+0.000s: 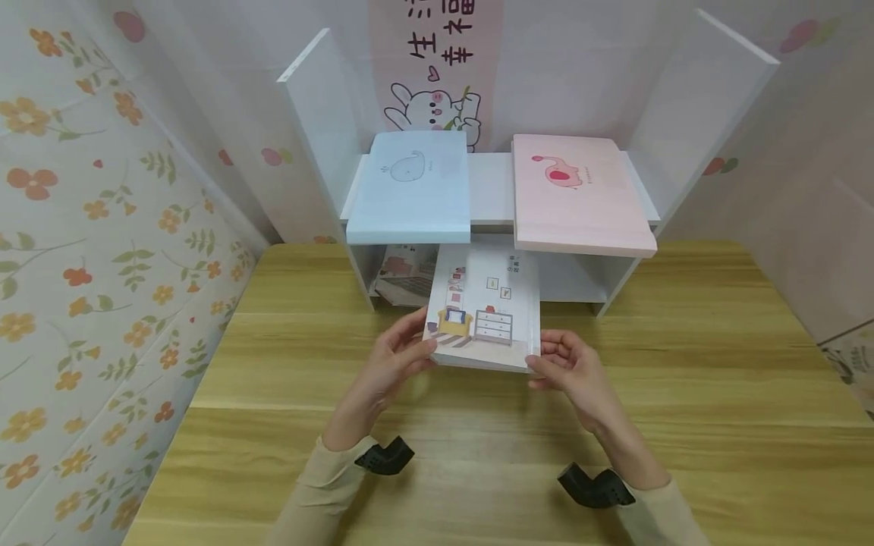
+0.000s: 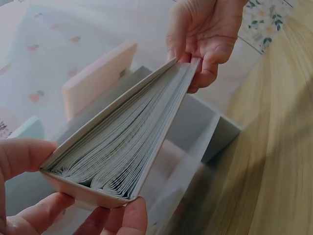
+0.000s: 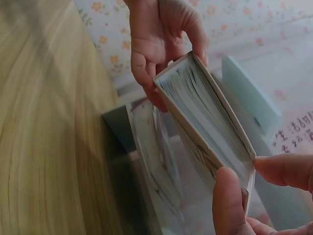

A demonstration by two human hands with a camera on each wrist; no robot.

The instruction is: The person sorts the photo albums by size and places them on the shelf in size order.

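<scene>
A thick photo album (image 1: 478, 303) with a white cover shows a drawn yellow armchair and a chest of drawers. My left hand (image 1: 392, 356) grips its near left corner, thumb on the cover and fingers beneath. At the near right corner my right hand (image 1: 567, 371) pinches it between thumb and fingers. Its far end lies inside the shelf opening, under the upper board. In the left wrist view the page edges of the album (image 2: 117, 132) fan out between its covers, with its spine by the left fingers.
The white shelf (image 1: 573, 280) stands at the back of the wooden table (image 1: 225, 379). On top lie a blue album (image 1: 410, 189) with a whale and a pink album (image 1: 580, 197) with an elephant. Another illustrated album (image 1: 406, 277) lies in the lower left of the shelf.
</scene>
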